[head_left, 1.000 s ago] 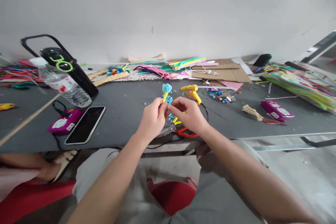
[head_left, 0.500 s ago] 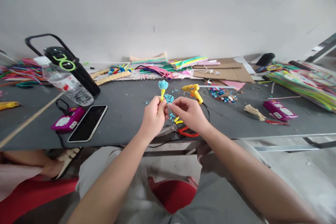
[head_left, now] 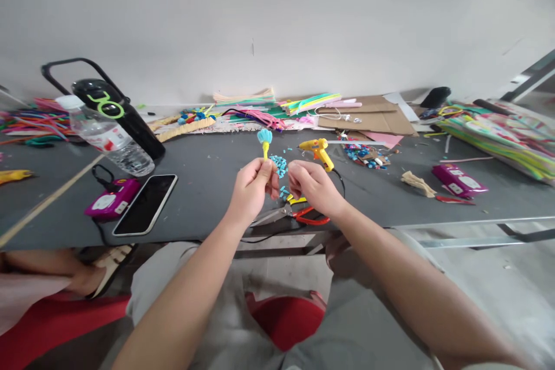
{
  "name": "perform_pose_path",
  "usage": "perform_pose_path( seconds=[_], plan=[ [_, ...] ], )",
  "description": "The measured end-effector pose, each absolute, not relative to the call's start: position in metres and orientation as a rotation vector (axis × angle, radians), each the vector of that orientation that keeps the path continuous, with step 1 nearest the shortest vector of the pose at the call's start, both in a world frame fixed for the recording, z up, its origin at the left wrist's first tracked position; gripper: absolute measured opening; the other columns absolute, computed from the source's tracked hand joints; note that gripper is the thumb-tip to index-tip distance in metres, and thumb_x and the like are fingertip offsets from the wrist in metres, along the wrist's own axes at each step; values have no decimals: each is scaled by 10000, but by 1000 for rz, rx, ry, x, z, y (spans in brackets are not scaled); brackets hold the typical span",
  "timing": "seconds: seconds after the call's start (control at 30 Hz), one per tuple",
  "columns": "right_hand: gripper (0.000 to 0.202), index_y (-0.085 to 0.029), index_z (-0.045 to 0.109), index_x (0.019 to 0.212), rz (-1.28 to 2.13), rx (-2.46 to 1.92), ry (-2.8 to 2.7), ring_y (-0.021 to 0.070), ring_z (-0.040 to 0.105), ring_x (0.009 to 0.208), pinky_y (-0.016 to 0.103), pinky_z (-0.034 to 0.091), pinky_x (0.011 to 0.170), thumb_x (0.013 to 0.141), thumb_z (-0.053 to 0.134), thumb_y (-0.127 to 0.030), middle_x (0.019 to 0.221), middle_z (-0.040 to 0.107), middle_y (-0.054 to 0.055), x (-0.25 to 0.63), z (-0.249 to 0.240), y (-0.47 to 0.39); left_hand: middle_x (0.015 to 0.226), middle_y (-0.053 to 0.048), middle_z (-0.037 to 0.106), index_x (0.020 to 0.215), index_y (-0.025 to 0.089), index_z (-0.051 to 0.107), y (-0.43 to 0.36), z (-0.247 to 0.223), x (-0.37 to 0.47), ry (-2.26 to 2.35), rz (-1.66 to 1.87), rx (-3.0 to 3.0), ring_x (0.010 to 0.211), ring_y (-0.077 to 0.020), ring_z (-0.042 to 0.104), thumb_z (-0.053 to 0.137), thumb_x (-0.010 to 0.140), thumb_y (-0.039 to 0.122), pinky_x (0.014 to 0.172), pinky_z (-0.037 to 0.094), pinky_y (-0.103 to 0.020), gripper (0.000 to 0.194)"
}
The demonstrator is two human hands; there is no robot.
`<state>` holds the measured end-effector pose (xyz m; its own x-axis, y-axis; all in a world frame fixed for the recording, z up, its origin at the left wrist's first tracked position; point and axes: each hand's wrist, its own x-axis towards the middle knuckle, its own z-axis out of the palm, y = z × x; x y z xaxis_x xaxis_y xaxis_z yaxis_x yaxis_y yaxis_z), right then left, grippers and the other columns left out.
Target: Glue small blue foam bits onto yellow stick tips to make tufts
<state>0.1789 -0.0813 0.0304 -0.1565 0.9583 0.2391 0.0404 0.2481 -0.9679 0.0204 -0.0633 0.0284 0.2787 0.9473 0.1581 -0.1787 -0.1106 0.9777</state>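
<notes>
In the head view my left hand (head_left: pixel 254 188) pinches the yellow stem of a small blue flower (head_left: pixel 265 143), which stands upright above the fingers. My right hand (head_left: pixel 313 185) is closed just to the right, apart from the left; whatever its fingertips may hold is too small to make out. Small blue pieces (head_left: pixel 280 165) lie on the table behind and between the hands. Scissors with red handles (head_left: pixel 311 217) rest below the right hand. A yellow glue gun (head_left: pixel 319 151) lies behind that hand.
A phone (head_left: pixel 146 204), a purple box (head_left: pixel 113 199), a clear bottle (head_left: pixel 110 137) and a black flask (head_left: pixel 130 121) stand or lie left. Cardboard (head_left: pixel 377 115) and colourful strips are at the back. Another purple box (head_left: pixel 458 180) lies right. A person's foot shows lower left.
My hands have moved apart a little, and the right fingers have curled in more. The flower has shifted slightly left and up, its head tilting a little left.
</notes>
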Motion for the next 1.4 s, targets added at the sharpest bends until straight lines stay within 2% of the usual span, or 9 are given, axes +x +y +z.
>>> perform_pose_path(
  seconds=[0.07, 0.17, 0.27, 0.43, 0.67, 0.93, 1.03, 1.27, 1.4],
  plan=[
    [429, -205, 480, 628, 977, -1038, -1506, 98, 457, 495, 259, 380, 496, 985, 492, -443, 536, 472, -37, 180, 29, -81, 632, 23, 553, 827, 160, 606, -64, 30, 21, 811, 1160, 1291, 471, -93, 534, 619, 918, 464, 463, 458, -221, 317],
    [224, -188, 667, 944, 827, -1000, -1567, 128, 598, 685, 266, 479, 622, 934, 619, -406, 812, 675, 18, 182, 28, -80, 620, 24, 553, 908, 150, 651, -64, 31, 20, 819, 1163, 1262, 463, -98, 535, 626, 913, 450, 463, 461, -226, 301],
    [287, -197, 695, 1107, 690, -986, -1623, 155, 648, 807, 286, 522, 701, 875, 713, -366, 973, 708, 47, 183, 26, -79, 610, 22, 550, 938, 146, 667, -63, 30, 20, 820, 1157, 1259, 463, -101, 536, 615, 921, 439, 469, 460, -229, 298],
    [194, -194, 731, 1012, 606, -1007, -1594, 156, 651, 751, 306, 537, 697, 883, 716, -339, 905, 728, 45, 182, 24, -76, 543, 33, 496, 875, 153, 663, -65, 30, 19, 794, 1129, 1301, 409, -68, 419, 586, 947, 411, 407, 311, -208, 279],
    [196, -202, 710, 927, 490, -1051, -1578, 153, 627, 746, 310, 515, 716, 975, 582, -342, 874, 721, 43, 181, 28, -77, 564, 30, 504, 795, 160, 629, -69, 33, 21, 701, 1099, 1243, 433, -63, 414, 593, 950, 397, 434, 306, -217, 286],
    [459, -207, 509, 664, 614, -1144, -1451, 102, 453, 490, 259, 381, 505, 997, 484, -522, 525, 448, -41, 191, 31, -74, 567, 26, 534, 974, 135, 683, -67, 35, 19, 655, 1150, 1169, 419, -59, 392, 615, 937, 390, 420, 286, -208, 266],
    [475, -196, 537, 630, 604, -1140, -1485, 103, 488, 509, 256, 402, 525, 971, 539, -527, 525, 512, -24, 195, 35, -73, 579, 18, 577, 1003, 137, 657, -67, 35, 19, 640, 1151, 1186, 410, -56, 387, 603, 946, 407, 412, 286, -201, 281],
    [293, -169, 687, 846, 684, -1046, -1359, 119, 610, 603, 261, 506, 594, 850, 734, -458, 742, 708, 30, 214, 43, -68, 604, 10, 641, 881, 180, 543, -66, 36, 18, 635, 1172, 1111, 407, -64, 429, 642, 918, 418, 415, 319, -193, 261],
    [351, -166, 687, 836, 712, -1098, -1344, 118, 604, 579, 261, 502, 577, 883, 677, -514, 734, 710, 43, 223, 43, -65, 612, 3, 632, 837, 172, 552, -65, 40, 16, 674, 1193, 1066, 453, -79, 494, 668, 894, 416, 453, 370, -203, 276]
  ],
)
